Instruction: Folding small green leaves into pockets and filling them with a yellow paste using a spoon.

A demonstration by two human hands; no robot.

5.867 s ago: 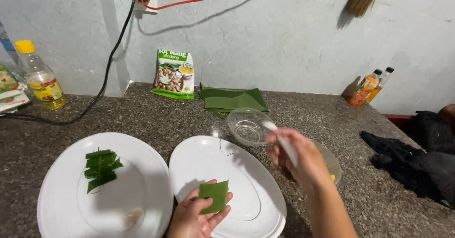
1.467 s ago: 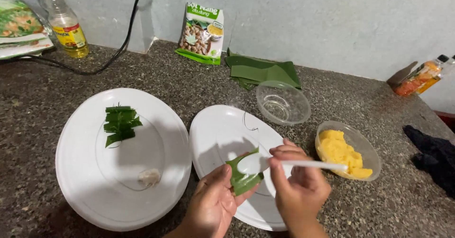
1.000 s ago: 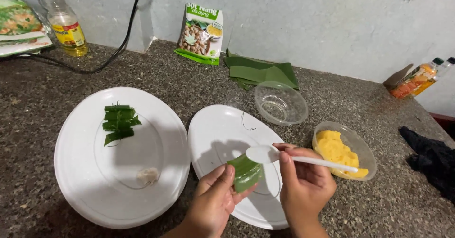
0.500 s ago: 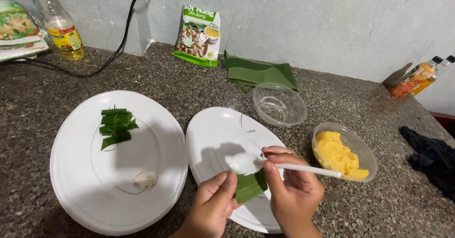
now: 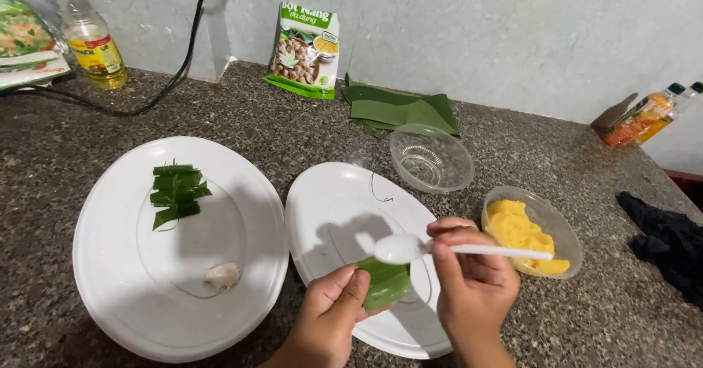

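At lower centre, a folded green leaf piece (image 5: 387, 284) is pinched by the left hand (image 5: 329, 324); a white plastic spoon (image 5: 447, 248) is gripped by the right hand (image 5: 472, 291) just above it.

Both hands rise from the lower edge, close together. The left hand (image 5: 333, 317) is cupped palm-up, fingers curled in a loose grip. The right hand (image 5: 472, 287) pinches thumb against forefinger, knuckles up.

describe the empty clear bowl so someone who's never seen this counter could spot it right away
On the speckled stone counter, look just beyond the right-hand white plate, in front of the stack of folded green leaves. The clear plastic bowl there is empty, unlike its neighbour, which holds yellow paste.
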